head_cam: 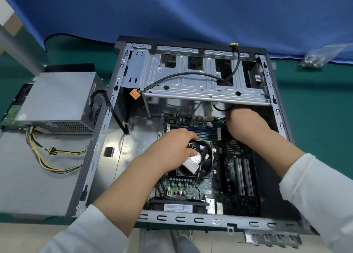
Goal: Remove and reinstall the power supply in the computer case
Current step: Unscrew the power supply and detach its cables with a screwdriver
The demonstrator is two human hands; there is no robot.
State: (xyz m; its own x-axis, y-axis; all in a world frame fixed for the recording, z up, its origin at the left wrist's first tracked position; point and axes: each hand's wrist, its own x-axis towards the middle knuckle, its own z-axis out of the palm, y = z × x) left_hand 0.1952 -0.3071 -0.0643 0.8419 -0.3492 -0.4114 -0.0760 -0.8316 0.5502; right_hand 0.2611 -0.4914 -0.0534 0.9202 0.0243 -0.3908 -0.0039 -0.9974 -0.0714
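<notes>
The grey power supply (57,98) lies outside the open computer case (99,149), to its left, with yellow and black cables (51,151) trailing over a grey panel. My left hand (172,151) rests on the CPU fan (200,157) of the motherboard (235,176), fingers curled over the fan's edge. My right hand (246,124) reaches toward the top of the board, under the drive cage (191,77); its fingers are hidden, so what they touch cannot be told.
A black cable (114,109) hangs over the case's left wall. A grey side panel (34,176) lies left of the case. A clear bag of small parts (315,59) sits at the far right on the green mat, before a blue cloth.
</notes>
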